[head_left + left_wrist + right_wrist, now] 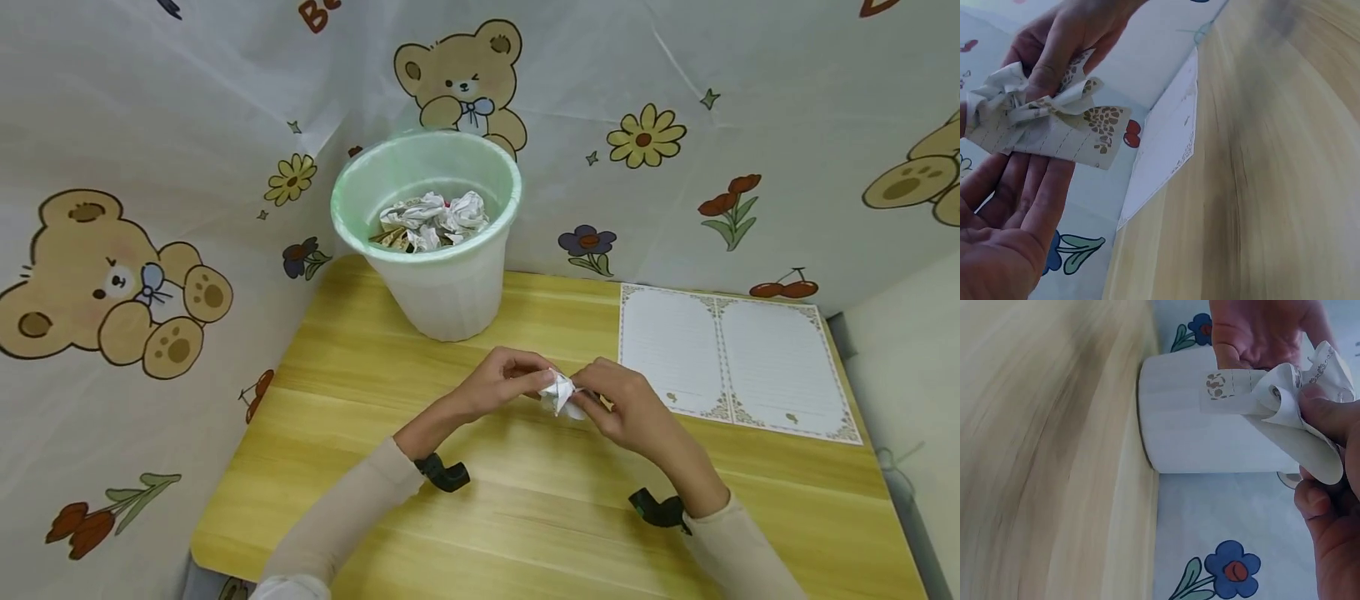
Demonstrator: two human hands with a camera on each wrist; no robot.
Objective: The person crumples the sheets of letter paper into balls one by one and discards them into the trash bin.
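Our left hand [504, 385] and right hand [626, 402] both pinch the crumpled lined sheet [558, 393], just below centre in the head view; we'd probably tuck the loose patterned corner [1102, 132] inward, squeezing evenly.

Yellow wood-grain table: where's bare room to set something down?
Bare: between the two beige sleeves; left of them, toward the pale green plastic bin; right of them, below the lined white pages. Crowded: the centre, where left hand and right hand hold crumpled white paper.
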